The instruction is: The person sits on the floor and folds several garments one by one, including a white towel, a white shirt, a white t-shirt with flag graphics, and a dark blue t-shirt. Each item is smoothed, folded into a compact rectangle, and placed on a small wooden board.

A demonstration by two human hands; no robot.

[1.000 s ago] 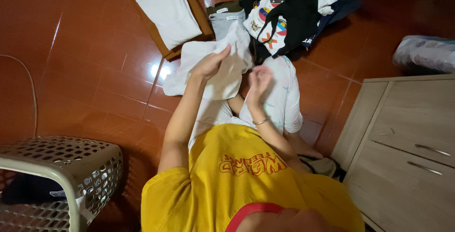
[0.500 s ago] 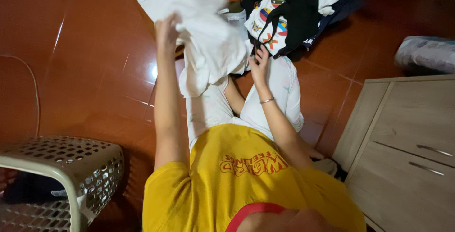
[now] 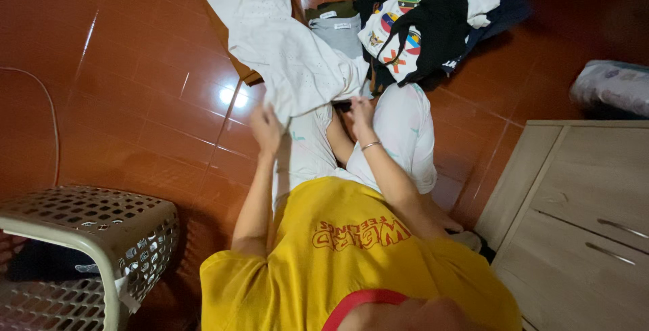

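Clutter rings the work area on the red tiled floor [image 3: 122, 87]: a heap of dark and printed clothes [image 3: 426, 27] lies ahead to the right, a folded grey garment [image 3: 336, 30] sits just beside it, and a brown folded piece [image 3: 233, 47] lies partly under the white cloth. A wooden drawer unit [image 3: 581, 202] stands close on the right, with a pale wrapped bundle [image 3: 612, 84] on the floor beyond it. A thin cable [image 3: 47, 108] curves along the far left. The white garment [image 3: 287, 54] is spread in front of the seated person, stretching from the floor ahead down toward the knees and covering part of the folded stack. The left hand [image 3: 266, 130] is closed on the garment's near edge. The right hand [image 3: 360, 110], with a bracelet at the wrist, rests at the garment's right edge with fingers curled; whether it grips the cloth cannot be told. A perforated plastic laundry basket [image 3: 101, 229] stands at lower left, well apart from both hands, with something dark [image 3: 40, 263] inside.
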